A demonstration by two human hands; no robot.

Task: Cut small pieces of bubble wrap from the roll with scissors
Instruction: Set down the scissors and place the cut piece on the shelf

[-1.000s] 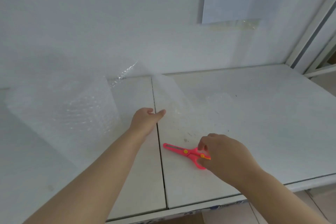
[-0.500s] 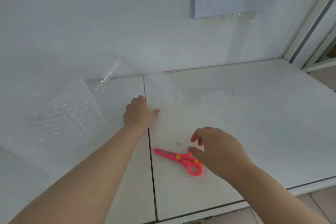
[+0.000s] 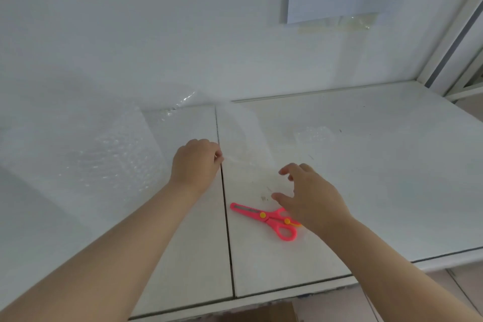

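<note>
The left hand, fingers curled, seemingly pinched the clear bubble wrap unrolled across the white table; the right hand hovered spread, empty, above the pink plastic scissors.

Right hand has released the scissors, which it gripped by the handles one second ago. It is now raised clear of them, fingers spread and empty, and has moved toward the bubble wrap. Left hand has drawn in its extended thumb, and its fingers are now curled, pinching the bubble wrap at its edge.
</note>
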